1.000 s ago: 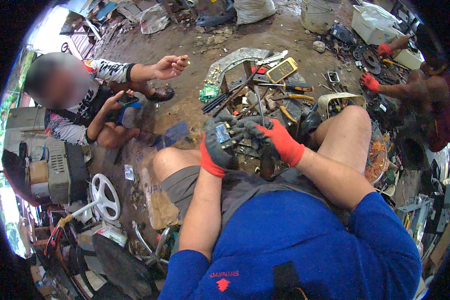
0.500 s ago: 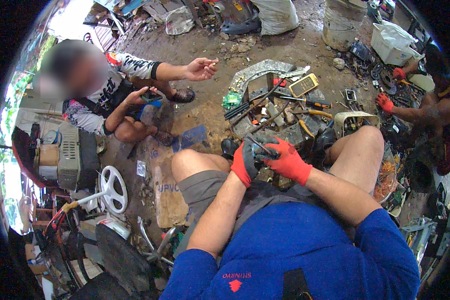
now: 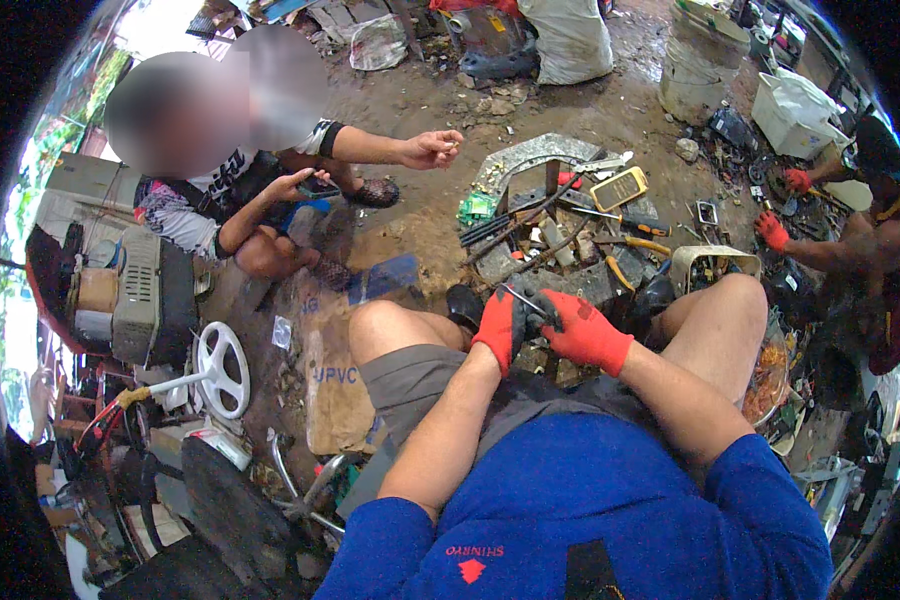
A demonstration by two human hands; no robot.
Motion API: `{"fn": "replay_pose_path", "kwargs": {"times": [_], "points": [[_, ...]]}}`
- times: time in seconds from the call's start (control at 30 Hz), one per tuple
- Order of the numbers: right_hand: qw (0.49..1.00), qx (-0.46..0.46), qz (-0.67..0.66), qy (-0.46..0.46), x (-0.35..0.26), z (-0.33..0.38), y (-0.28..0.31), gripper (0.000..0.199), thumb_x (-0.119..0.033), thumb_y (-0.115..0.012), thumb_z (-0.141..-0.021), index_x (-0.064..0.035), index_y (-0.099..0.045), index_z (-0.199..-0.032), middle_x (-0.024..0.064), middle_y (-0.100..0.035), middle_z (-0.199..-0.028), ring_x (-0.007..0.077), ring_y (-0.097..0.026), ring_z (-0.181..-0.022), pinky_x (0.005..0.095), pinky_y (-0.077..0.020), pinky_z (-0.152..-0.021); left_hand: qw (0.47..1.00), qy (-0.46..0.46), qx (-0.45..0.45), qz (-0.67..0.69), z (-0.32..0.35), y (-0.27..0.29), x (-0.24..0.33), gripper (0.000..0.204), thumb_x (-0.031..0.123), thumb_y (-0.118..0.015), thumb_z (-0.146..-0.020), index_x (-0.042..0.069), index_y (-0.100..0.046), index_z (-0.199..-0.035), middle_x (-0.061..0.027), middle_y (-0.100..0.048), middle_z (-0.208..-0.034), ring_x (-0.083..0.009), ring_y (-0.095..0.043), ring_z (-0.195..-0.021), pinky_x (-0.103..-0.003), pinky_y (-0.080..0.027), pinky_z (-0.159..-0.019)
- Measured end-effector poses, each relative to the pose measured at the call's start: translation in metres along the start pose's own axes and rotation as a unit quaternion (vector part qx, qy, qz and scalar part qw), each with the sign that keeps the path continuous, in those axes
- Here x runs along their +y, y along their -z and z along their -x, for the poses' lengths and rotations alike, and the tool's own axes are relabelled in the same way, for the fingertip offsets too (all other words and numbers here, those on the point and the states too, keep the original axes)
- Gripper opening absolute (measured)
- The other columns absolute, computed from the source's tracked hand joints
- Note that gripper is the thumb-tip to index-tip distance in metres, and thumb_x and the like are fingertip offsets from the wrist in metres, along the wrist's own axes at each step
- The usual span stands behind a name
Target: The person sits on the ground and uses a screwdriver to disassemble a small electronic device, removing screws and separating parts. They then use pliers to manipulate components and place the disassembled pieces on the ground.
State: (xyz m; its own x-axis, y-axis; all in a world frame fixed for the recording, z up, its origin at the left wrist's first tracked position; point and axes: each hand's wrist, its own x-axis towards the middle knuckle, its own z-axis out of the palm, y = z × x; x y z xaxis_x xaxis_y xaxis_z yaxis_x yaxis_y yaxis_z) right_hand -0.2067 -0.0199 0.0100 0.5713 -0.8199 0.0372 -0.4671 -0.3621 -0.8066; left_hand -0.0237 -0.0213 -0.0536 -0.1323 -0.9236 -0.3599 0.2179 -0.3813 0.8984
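Observation:
Both my hands wear red and grey work gloves and meet between my bare knees. My left hand (image 3: 497, 325) and my right hand (image 3: 580, 330) close together on a small dark metal part (image 3: 532, 312). A thin metal rod (image 3: 518, 297) sticks out from between the gloves toward the upper left. Just beyond my hands lies a pile of scrap and hand tools (image 3: 570, 235) on the dirt floor. The gloves hide most of the part.
A seated person (image 3: 260, 190) at the upper left holds a hand out over the dirt. Another person in red gloves (image 3: 850, 240) works at the right. A yellow meter (image 3: 618, 187), a white bucket (image 3: 700, 65), a white sack (image 3: 570, 40) and a white wheel (image 3: 220, 368) lie around.
My hands dropped lower toward my lap and drew close together on the small part. The view tilted, so the scrap pile sits farther up the picture.

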Motion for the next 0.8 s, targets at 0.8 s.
{"fn": "replay_pose_path", "kwargs": {"times": [0.8], "points": [[0.989,-0.032,-0.047,-0.138,-0.020,0.008,-0.010,0.047,-0.031,-0.058,-0.087,-0.0059,-0.055,-0.127,0.0234,-0.065,-0.109,0.0375,-0.062,-0.104,0.0422,-0.0481,-0.090,0.900,-0.170,0.261,-0.304,0.025,-0.025,0.054,0.033,0.023,-0.059,-0.088,0.006,-0.060,-0.115,-0.0217,-0.065,-0.103,-0.0417,-0.060,-0.099,-0.044,-0.047,-0.084]]}}
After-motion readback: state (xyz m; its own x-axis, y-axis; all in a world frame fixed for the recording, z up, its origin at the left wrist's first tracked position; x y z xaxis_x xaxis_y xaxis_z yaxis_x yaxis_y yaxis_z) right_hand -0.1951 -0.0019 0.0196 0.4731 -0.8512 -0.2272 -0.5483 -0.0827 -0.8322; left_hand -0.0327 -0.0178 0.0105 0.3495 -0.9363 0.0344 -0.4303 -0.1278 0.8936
